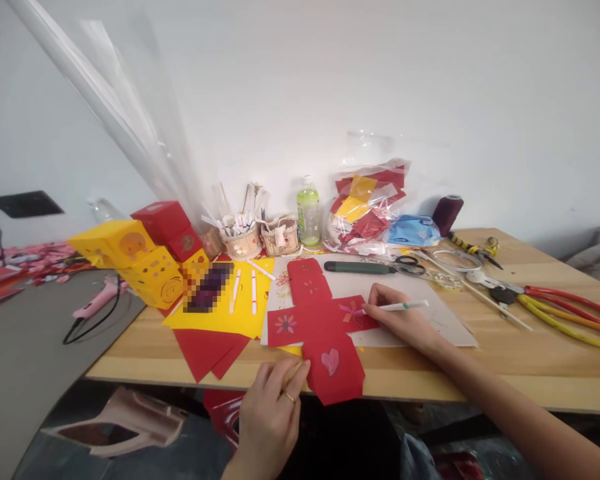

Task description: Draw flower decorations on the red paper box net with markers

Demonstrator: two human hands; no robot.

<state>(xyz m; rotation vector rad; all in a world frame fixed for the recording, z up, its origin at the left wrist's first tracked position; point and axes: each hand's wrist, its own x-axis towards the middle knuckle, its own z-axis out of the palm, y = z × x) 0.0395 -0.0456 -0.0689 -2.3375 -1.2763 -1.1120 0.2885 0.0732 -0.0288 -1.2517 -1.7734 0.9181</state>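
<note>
Your right hand's fingers pinch the white marker, tip at the flower on the red cutout's right flap, seemingly colouring. Your left hand's fingers gather at its lower-left edge; whether pinching, I can't tell. Beneath the cutout are pale board and counter; further strokes call for steadiness.

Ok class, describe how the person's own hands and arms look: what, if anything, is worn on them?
Both hands are bare, without gloves. The left hand wears a slim gold-coloured ring on one finger. The right hand shows no ring, and the right forearm has no sleeve in view.
</note>
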